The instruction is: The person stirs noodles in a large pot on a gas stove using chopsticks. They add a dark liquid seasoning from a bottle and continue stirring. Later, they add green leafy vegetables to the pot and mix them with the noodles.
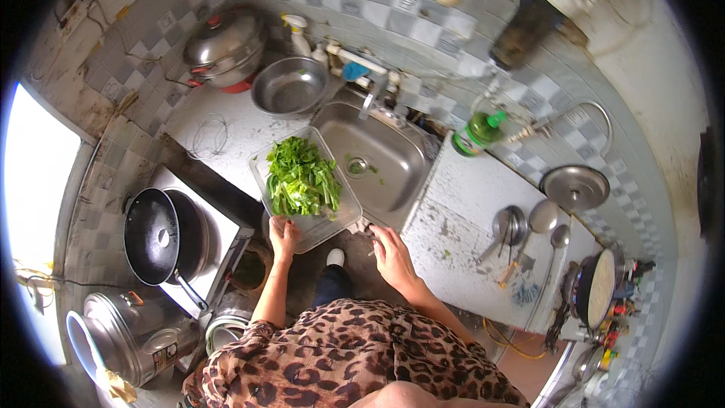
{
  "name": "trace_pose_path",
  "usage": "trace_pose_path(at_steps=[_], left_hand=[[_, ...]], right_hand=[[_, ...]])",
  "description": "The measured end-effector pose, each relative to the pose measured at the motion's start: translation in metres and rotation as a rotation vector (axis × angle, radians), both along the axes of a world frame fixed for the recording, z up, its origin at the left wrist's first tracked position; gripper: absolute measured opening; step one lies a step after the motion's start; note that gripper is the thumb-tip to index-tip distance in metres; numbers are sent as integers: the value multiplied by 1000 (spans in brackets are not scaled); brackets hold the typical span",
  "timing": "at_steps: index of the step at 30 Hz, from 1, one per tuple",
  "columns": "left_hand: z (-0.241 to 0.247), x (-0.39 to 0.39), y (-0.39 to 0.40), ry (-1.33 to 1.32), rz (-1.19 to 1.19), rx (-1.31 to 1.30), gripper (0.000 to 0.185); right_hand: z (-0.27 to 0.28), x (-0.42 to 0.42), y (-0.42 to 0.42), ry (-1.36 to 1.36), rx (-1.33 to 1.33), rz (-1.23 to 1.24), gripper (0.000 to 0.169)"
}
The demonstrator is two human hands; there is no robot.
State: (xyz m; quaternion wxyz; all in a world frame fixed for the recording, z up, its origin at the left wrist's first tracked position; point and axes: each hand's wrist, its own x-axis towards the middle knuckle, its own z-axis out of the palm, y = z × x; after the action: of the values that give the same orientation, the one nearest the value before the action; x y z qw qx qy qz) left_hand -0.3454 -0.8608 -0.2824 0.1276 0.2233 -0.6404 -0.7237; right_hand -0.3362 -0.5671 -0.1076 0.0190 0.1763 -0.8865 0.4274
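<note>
My left hand (285,239) grips the near left edge of a clear plastic tray (317,232). A heap of cut leafy greens (301,178) lies in this tray, which overlaps the counter edge and the left side of the steel sink (396,173). My right hand (393,258) is apart from the tray, at the sink's front edge. Its fingers are slightly bent and spread, with nothing plainly held. Close to those fingertips is a crumpled cloth (359,225); whether they touch it is unclear. Leaf scraps lie around the sink drain (358,166).
Left of me a black frying pan (152,238) sits on a stove (226,212). A steel basin (290,88) and lidded steamer pot (224,48) stand behind. On the right counter (439,221) are a green bottle (478,133), a ladle (542,218) and a spoon (559,237).
</note>
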Motion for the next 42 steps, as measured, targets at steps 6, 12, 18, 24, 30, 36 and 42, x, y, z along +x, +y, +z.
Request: trace_pose_path(at_steps=[6, 12, 18, 24, 30, 36, 42], left_hand=[[67, 58, 158, 122, -223, 110, 21], [97, 129, 348, 157, -572, 178, 34], [141, 159, 475, 162, -791, 137, 22], [172, 180, 582, -40, -1008, 281, 23], [174, 176, 665, -93, -1066, 285, 27], [165, 162, 721, -54, -984, 296, 31], [172, 164, 744, -51, -838, 306, 31]], right_hand=[[18, 18, 61, 269, 3, -210, 76], [14, 76, 183, -117, 207, -750, 125], [54, 141, 332, -151, 325, -959, 90], [84, 207, 471, -158, 440, -1018, 58], [125, 248, 564, -241, 215, -876, 54], [162, 245, 649, -357, 118, -659, 59], [215, 223, 714, -405, -471, -665, 80]])
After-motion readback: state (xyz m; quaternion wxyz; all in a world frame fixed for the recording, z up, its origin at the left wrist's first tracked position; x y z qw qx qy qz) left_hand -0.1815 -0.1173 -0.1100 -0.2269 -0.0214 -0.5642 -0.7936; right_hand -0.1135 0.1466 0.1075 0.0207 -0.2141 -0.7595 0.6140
